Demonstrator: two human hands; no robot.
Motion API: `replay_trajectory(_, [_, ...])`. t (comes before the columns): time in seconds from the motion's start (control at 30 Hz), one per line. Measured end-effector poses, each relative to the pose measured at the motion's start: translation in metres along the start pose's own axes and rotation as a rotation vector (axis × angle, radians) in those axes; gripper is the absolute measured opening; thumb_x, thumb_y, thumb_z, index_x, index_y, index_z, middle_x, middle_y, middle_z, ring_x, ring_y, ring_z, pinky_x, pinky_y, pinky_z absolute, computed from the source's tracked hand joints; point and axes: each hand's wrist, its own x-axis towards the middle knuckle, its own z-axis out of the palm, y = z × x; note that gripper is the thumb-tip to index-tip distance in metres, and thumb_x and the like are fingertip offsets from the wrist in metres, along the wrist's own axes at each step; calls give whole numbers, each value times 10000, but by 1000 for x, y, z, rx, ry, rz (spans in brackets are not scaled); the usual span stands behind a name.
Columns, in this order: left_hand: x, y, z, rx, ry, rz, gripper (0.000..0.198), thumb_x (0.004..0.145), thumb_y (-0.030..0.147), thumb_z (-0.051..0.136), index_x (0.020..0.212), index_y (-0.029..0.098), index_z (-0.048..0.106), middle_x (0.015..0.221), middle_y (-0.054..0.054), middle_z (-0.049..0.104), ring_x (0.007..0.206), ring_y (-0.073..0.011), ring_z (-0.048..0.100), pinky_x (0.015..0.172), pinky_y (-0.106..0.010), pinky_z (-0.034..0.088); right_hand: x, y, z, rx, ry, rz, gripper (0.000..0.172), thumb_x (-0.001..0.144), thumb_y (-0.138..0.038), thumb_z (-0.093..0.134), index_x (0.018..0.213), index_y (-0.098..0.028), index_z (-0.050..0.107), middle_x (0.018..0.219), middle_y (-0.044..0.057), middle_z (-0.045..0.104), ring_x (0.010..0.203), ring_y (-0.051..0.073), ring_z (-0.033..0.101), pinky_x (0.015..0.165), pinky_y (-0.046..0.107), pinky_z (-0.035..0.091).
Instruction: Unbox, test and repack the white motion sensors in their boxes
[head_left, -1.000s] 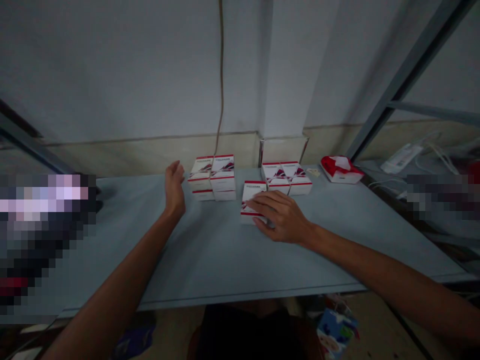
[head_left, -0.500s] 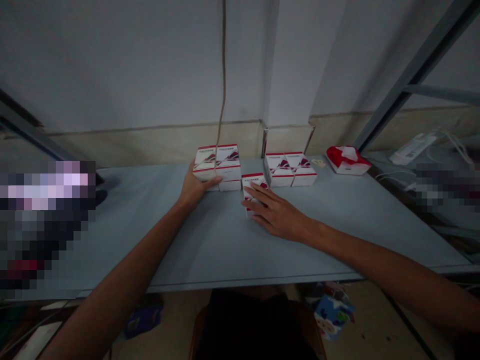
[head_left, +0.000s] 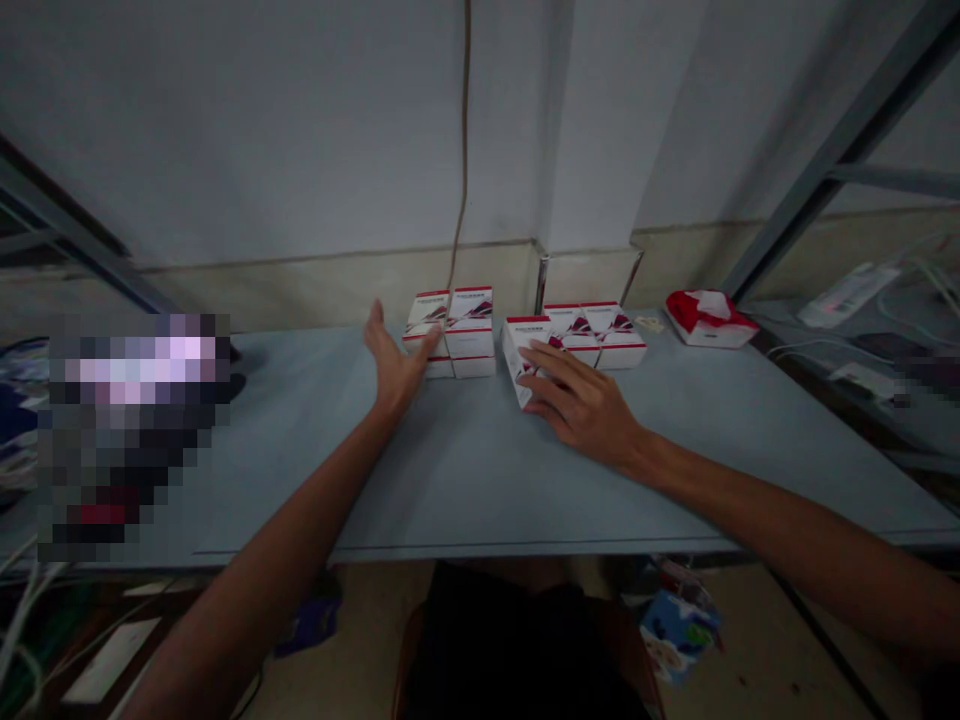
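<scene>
left hand [head_left: 394, 365] was open, just beside a stack of boxes [head_left: 471, 335] | right hand [head_left: 585, 405] lay open across a tilted box [head_left: 521, 360] | both boxes stood near the back edge of the table [head_left: 465, 480]

I can't make out what the pixelated patch [head_left: 131, 430] at nine o'clock hides on the worktop [head_left: 465, 500], and the print on the red-and-white cartons [head_left: 471, 330] is too small to read.

On the bench [head_left: 465, 490], one box [head_left: 516, 360] sits at the right fingers [head_left: 551, 385], with stacked boxes [head_left: 471, 335] between them and the left fingers [head_left: 420, 345].
</scene>
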Motion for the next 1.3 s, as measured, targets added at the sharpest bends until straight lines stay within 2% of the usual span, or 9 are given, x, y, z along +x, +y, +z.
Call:
replay_trajectory(0.1, [-14, 38, 1, 141, 128, 309, 736, 905, 594, 708, 1489, 213, 473, 1499, -178, 516, 1396, -324, 495, 1192, -544, 414, 2, 0, -12, 93, 222, 45, 520, 987, -313, 696, 1464, -367, 495, 1549, 109, 535, 1474, 348, 520, 1162, 629, 537])
replay_trajectory(0.2, [-43, 77, 13, -117, -372, 372, 608, 1061, 559, 459, 1571, 236, 386, 1296, -141, 674, 1117, -245, 671, 1008, -446, 554, 0, -4, -17, 182, 352, 76, 684, 954, -349, 735, 1497, -551, 370, 1572, 49, 416, 1489, 373, 480, 1085, 655, 586])
replay_trajectory(0.3, [-67, 94, 25, -288, -674, 384, 692, 1058, 658, 366, 1607, 238, 342, 1396, -189, 640, 1248, -296, 652, 1017, -460, 573, -2, -10, -16, 252, 296, -21, 648, 947, -375, 736, 1469, -548, 393, 1554, 49, 360, 1529, 376, 412, 1114, 645, 570])
replay_trajectory(0.47, [-66, 90, 25, -88, -445, 429, 713, 999, 573, 617, 1592, 258, 377, 1397, -170, 609, 1268, -314, 606, 1054, -508, 546, -4, -14, -14, 402, 238, -51, 509, 1013, -408, 575, 1498, -395, 422, 1459, 109, 478, 1492, 377, 436, 1173, 690, 488])
replay_trajectory(0.57, [-55, 90, 21, 154, -273, 603, 908, 915, 516, 764, 1654, 268, 297, 1438, -184, 537, 1304, -332, 539, 1090, -534, 508, -3, -7, -11, 706, 368, 95, 510, 1042, -412, 499, 1533, -391, 363, 1436, 110, 489, 1312, 311, 593, 977, 583, 647])
replay_trajectory(0.67, [-49, 92, 17, 367, -164, 755, 879, 896, 333, 790, 1649, 292, 338, 1423, -184, 507, 1318, -355, 502, 1107, -561, 473, -2, -2, -10, 885, 315, 250, 582, 1040, -527, 492, 1566, -375, 294, 1453, 128, 477, 1163, 280, 671, 698, 414, 702])
replay_trajectory(0.87, [-47, 94, 12, 458, -170, 892, 843, 887, 203, 729, 1627, 385, 370, 1413, -149, 507, 1309, -375, 481, 1109, -592, 459, 1, -6, -10, 844, 205, 426, 706, 1000, -603, 552, 1578, -355, 231, 1440, 147, 519, 1083, 280, 713, 597, 338, 669])
replay_trajectory(1.13, [-47, 98, 15, 407, -193, 871, 876, 883, 176, 697, 1649, 362, 314, 1426, -155, 510, 1312, -365, 511, 1120, -601, 468, 1, -2, -17, 606, 381, 411, 501, 1062, -464, 478, 1537, -346, 368, 1118, 79, 712, 829, 228, 726, 682, 406, 654])
replay_trajectory(1.3, [-50, 99, 14, 468, -150, 919, 808, 880, 133, 690, 1602, 373, 417, 1396, -140, 523, 1302, -351, 503, 1112, -579, 483, 0, 5, -20, 710, 318, 366, 652, 1012, -536, 585, 1585, -342, 342, 1322, 109, 671, 1009, 248, 745, 789, 408, 669])
